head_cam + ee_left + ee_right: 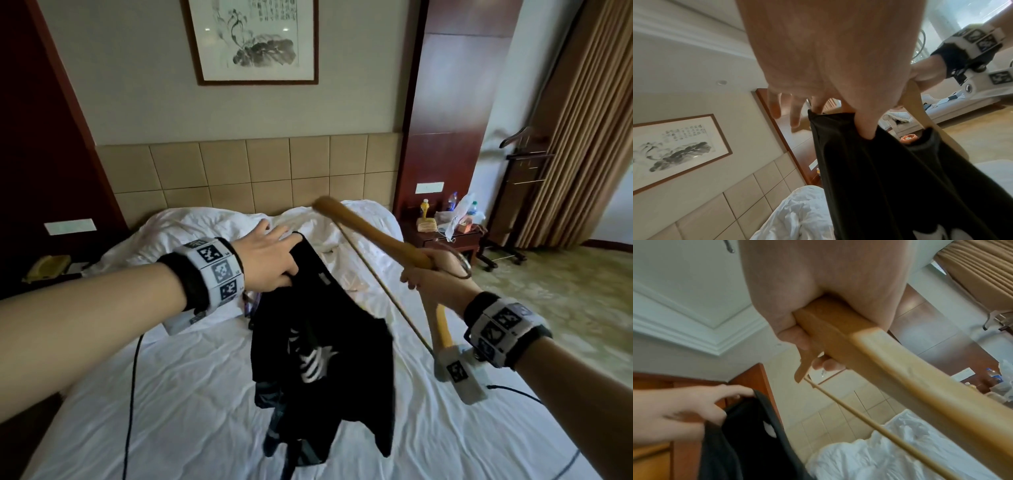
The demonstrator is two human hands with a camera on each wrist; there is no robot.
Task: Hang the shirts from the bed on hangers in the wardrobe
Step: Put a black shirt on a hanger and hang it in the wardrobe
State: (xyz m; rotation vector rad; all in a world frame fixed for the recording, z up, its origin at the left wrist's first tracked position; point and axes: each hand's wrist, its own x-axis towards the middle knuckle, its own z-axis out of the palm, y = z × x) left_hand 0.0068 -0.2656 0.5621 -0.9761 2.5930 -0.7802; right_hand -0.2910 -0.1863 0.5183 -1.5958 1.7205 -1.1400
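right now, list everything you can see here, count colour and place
black shirt: one, black with white print, held up over the bed
wooden hanger: one, light wood, raised right of the shirt
bed: one, white sheets, rumpled duvet at the head
headboard: one, beige padded panels, behind the bed
framed painting: one, ink on white, brown frame, wall above the headboard
nightstand: one, dark wood, right of the bed, bottles and bags on it
valet stand: one, dark, by the curtain
curtain: brown, far right
left hand: pinches the shirt's top edge
right hand: grips the hanger's middle
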